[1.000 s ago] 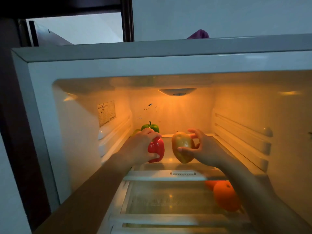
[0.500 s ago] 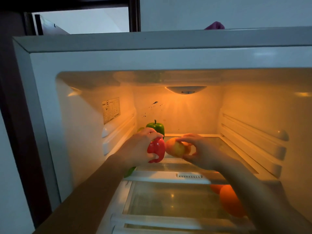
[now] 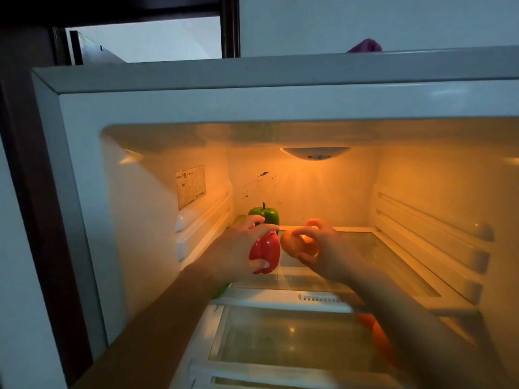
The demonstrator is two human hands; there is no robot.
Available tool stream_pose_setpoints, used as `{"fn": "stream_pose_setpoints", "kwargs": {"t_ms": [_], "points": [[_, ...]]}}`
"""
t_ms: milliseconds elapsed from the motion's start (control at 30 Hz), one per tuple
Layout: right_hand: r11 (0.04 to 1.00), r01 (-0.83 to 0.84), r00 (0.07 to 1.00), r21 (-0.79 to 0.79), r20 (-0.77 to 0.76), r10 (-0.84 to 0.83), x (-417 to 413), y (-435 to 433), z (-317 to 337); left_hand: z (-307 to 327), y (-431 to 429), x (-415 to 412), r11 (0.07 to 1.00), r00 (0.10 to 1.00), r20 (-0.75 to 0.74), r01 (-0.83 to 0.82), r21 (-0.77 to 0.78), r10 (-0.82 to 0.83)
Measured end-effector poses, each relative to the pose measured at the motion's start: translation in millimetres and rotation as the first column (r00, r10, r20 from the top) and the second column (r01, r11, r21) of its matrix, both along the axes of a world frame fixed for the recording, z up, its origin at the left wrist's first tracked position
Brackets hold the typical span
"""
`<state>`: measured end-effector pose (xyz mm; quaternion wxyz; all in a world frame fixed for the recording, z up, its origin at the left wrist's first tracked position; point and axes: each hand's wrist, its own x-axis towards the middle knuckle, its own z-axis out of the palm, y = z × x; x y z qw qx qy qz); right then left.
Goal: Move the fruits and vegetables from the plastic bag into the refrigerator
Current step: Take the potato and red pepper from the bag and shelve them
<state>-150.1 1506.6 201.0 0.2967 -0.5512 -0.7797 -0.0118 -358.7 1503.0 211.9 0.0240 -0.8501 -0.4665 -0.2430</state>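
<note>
- We are in the placing step. Both hands are inside the lit refrigerator (image 3: 196, 108), above its glass shelf (image 3: 393, 256).
- The left hand (image 3: 238, 248) curls its fingers over the top of a red pepper (image 3: 266, 252), thumb low on its front. The pepper sits left of the shelf's middle, towards the front edge. We cannot tell whether its base touches the glass.
- The right hand (image 3: 331, 254) pinches a yellow-orange fruit (image 3: 293, 244) between curled fingers and thumb. It hangs just beside the red pepper and looks clear of the shelf.
- A green pepper (image 3: 265, 214) stands upright in the shelf's back left corner, behind the left hand.
- Oranges (image 3: 379, 341) lie on the level below, at its right side.
- Next, we judge, both pieces must be lowered onto bare glass and released once they sit steady. The red pepper should go down on its base, and the round fruit away from the front edge, where it might roll.
- The plastic bag is out of view, so we cannot say how much remains.
</note>
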Motion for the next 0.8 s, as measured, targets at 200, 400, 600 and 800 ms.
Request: {"fn": "stream_pose_setpoints", "kwargs": {"t_ms": [200, 400, 600, 800], "points": [[0.999, 0.039, 0.999, 0.013, 0.01, -0.04, 1.5, 1.2, -1.2, 2.5, -4.4, -2.4, 0.999, 0.999, 0.053, 0.0, -0.035, 0.002], [0.997, 0.07, 0.997, 0.046, 0.02, -0.071, -1.1, -2.3, -5.2, -0.8, -12.0, -6.1, 0.999, 0.999, 0.045, 0.014, -0.03, -0.013], [0.991, 0.069, 0.994, 0.116, -0.096, -0.058, 2.1, -35.3, -4.6, -5.1, -48.4, -10.5, 0.999, 0.988, 0.154, -0.025, 0.046, 0.017], [0.944, -0.078, 0.926, 0.321, -0.328, 0.188, 6.1, -123.4, -42.1, -14.8, -105.3, -7.5, 0.994, 0.977, 0.209, 0.023, 0.105, -0.045]]}}
